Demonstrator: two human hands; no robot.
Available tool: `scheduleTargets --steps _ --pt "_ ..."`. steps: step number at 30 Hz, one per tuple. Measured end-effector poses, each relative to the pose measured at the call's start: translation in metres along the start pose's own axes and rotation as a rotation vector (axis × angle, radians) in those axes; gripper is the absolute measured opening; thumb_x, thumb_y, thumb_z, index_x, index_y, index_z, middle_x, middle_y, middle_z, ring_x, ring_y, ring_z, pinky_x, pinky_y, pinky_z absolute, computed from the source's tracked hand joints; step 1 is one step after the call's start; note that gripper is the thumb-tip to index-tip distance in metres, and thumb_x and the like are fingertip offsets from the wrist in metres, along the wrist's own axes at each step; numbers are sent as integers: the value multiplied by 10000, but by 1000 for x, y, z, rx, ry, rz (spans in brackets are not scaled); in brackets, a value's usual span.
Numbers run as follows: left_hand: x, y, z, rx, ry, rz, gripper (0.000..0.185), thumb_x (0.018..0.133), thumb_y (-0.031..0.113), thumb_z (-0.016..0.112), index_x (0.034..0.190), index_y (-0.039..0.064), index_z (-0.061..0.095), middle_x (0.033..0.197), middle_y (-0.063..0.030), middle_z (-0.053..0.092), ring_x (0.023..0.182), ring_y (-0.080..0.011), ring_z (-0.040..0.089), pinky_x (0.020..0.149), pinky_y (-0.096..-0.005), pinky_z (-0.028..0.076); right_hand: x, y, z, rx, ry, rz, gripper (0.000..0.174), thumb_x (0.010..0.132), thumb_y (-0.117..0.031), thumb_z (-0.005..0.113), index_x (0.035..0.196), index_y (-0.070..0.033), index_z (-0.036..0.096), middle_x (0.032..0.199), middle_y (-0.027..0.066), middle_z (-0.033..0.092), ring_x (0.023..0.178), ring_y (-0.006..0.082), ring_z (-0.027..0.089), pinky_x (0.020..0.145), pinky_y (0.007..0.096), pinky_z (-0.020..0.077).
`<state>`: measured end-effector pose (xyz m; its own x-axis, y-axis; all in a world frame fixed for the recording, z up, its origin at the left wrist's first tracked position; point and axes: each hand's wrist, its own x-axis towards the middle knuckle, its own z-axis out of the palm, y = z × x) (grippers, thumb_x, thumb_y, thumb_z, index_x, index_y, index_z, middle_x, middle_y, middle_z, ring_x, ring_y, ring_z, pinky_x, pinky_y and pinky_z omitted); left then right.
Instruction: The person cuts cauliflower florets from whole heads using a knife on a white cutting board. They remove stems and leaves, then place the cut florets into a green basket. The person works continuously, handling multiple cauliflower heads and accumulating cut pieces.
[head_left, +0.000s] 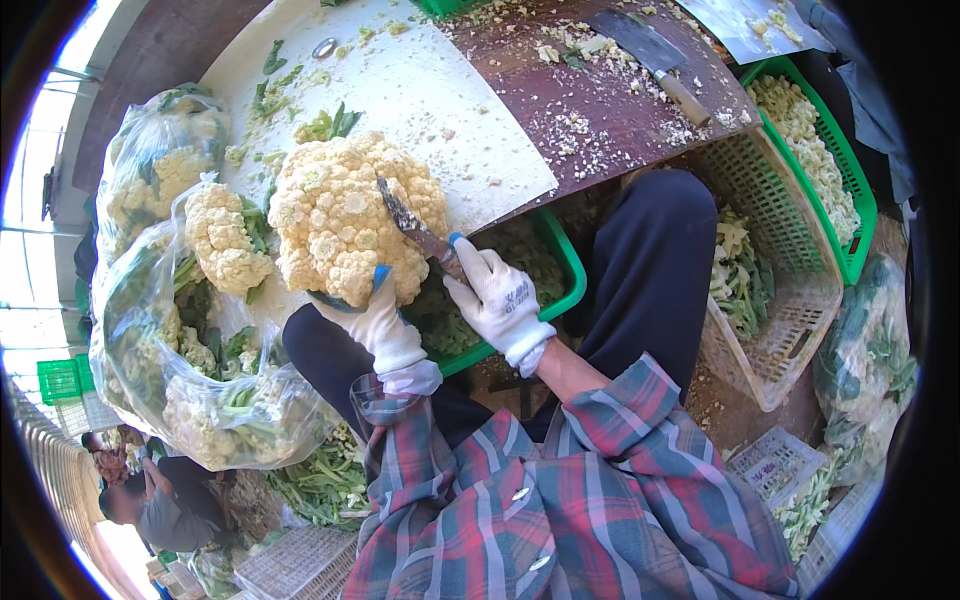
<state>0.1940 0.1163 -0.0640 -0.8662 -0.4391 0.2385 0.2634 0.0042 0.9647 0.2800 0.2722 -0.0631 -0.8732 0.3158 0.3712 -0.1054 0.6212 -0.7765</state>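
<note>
A large pale cauliflower head (337, 202) is held up in front of me over the edge of the table. My left hand (386, 330), in a white knit glove with blue fingertips, grips it from below, its thumb against the florets. In my gloved right hand (499, 300) is a knife (411, 225) with a dark, stained blade, which lies over the right side of the head. Whether the blade cuts into it cannot be told. Below both hands sits a green plastic crate (574, 274) holding cauliflower pieces and leaves.
Clear plastic bags of cauliflower (225, 420) stand at my left. A cleaver (649, 52) lies on the crumb-strewn table (517, 127). At right are a beige crate (810, 300) with leaves and a green crate (862, 195) of florets. Other people are at lower left and upper right.
</note>
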Motion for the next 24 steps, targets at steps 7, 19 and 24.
scheduleTargets --steps 7,19,24 --pt "-8 8 16 -42 29 -21 1204 678 -98 891 1642 95 195 1542 -185 461 1347 -303 537 1101 -470 498 -6 0 -15 21 48 70 529 941 -277 723 1404 -65 580 968 155 684 778 387 699 653 479 560" --pt "-5 -15 5 21 35 -11 1216 726 -54 907 1643 141 132 1342 -166 615 1166 -245 655 980 -428 576 -37 -12 14 451 103 394 534 962 -236 731 1423 -21 567 1143 205 696 1038 387 687 897 446 539" --pt "-16 -3 14 -30 51 -53 1180 757 -63 887 1642 117 128 1280 -156 646 1127 -232 671 973 -383 574 -5 2 22 488 50 441 473 968 -243 710 1358 -5 588 1111 223 709 1014 415 683 874 452 545"
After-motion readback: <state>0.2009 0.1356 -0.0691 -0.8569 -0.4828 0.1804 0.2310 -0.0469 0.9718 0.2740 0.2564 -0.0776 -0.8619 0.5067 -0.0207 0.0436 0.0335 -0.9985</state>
